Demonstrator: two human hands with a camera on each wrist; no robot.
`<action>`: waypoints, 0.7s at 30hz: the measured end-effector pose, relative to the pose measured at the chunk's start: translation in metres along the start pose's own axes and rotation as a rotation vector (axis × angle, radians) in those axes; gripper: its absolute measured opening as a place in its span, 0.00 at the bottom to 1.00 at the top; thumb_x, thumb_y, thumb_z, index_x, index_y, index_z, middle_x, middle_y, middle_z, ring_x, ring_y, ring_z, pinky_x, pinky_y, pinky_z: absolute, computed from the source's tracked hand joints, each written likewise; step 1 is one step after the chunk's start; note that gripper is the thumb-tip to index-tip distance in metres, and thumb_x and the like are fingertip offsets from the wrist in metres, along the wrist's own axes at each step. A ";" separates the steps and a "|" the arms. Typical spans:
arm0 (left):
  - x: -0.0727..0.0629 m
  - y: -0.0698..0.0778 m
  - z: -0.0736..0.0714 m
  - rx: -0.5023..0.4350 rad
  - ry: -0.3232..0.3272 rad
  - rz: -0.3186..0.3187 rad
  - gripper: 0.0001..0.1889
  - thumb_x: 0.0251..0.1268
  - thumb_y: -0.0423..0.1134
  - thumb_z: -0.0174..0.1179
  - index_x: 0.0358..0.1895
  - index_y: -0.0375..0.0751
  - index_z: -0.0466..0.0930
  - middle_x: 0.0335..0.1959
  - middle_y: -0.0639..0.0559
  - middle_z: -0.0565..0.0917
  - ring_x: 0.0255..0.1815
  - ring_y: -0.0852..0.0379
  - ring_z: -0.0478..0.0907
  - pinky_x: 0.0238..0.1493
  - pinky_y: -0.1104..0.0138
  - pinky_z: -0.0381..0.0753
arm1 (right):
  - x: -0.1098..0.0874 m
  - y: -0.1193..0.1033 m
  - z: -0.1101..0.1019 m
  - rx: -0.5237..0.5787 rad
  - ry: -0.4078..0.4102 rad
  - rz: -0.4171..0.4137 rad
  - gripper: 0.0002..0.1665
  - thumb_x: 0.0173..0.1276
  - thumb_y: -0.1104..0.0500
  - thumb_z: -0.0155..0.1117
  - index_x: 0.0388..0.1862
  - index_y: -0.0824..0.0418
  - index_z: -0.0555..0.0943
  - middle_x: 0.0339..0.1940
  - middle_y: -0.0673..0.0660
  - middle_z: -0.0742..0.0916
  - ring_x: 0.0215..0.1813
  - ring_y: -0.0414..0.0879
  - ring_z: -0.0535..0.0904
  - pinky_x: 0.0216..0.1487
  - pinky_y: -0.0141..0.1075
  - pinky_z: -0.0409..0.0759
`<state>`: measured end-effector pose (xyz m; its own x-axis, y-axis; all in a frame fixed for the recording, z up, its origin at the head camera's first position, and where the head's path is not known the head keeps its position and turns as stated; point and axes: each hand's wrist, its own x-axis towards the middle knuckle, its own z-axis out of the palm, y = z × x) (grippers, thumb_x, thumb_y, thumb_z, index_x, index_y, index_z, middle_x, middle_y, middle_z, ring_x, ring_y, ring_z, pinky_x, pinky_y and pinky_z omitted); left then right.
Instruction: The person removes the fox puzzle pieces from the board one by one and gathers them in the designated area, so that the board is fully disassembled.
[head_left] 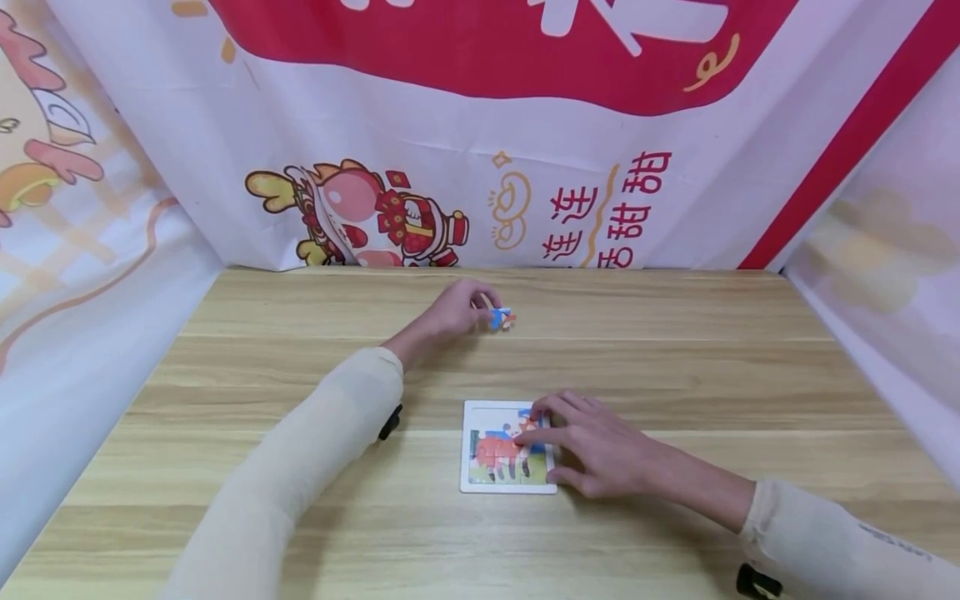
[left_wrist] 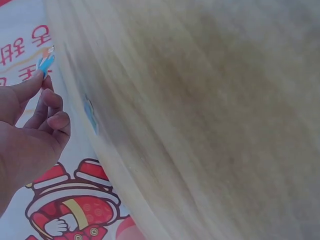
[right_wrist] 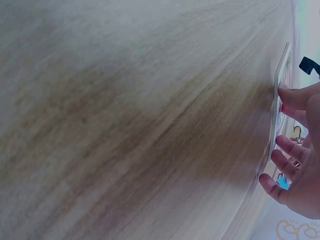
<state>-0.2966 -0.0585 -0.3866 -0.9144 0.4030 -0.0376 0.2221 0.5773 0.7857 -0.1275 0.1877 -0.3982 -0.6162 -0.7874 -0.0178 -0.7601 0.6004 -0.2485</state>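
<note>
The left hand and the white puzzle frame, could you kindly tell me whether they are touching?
Apart: the head view shows a stretch of wooden tabletop between the left hand and the white puzzle frame.

head — high, facing forward-down | wrists — low, near, seemingly sidelong | shared: tabletop point(head_left: 637, 358)

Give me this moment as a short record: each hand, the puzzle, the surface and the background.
Left hand: pinches a small blue, white and orange puzzle piece toward the far side of the table
Right hand: at the right side of the puzzle tray, fingers spread over it, touching it
Puzzle state: incomplete; plain white area at upper left, picture pieces across the lower part
Surface: wood-grain table
Background: white cloth with red and cartoon prints behind the table
</note>
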 end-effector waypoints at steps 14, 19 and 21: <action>0.018 -0.010 0.004 0.151 -0.001 0.007 0.05 0.67 0.29 0.68 0.43 0.38 0.88 0.35 0.45 0.84 0.37 0.52 0.77 0.39 0.65 0.75 | 0.000 0.000 -0.001 0.022 -0.012 0.013 0.30 0.69 0.48 0.72 0.70 0.45 0.80 0.71 0.58 0.76 0.70 0.54 0.69 0.71 0.58 0.69; 0.019 -0.009 0.004 0.171 -0.011 -0.021 0.06 0.67 0.29 0.68 0.43 0.40 0.88 0.38 0.46 0.84 0.39 0.52 0.78 0.42 0.62 0.77 | 0.000 0.000 -0.001 0.018 -0.012 0.011 0.31 0.69 0.47 0.72 0.70 0.45 0.80 0.71 0.59 0.76 0.71 0.54 0.70 0.71 0.59 0.68; 0.019 -0.008 0.004 0.173 -0.016 -0.029 0.06 0.66 0.28 0.68 0.44 0.40 0.88 0.39 0.46 0.85 0.41 0.51 0.79 0.45 0.61 0.78 | 0.000 0.001 -0.001 0.015 -0.013 0.010 0.31 0.69 0.47 0.72 0.70 0.45 0.80 0.71 0.58 0.76 0.70 0.54 0.70 0.71 0.59 0.68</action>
<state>-0.3146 -0.0522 -0.3963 -0.9161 0.3949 -0.0696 0.2518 0.7016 0.6666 -0.1284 0.1882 -0.3974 -0.6211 -0.7831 -0.0325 -0.7507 0.6063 -0.2623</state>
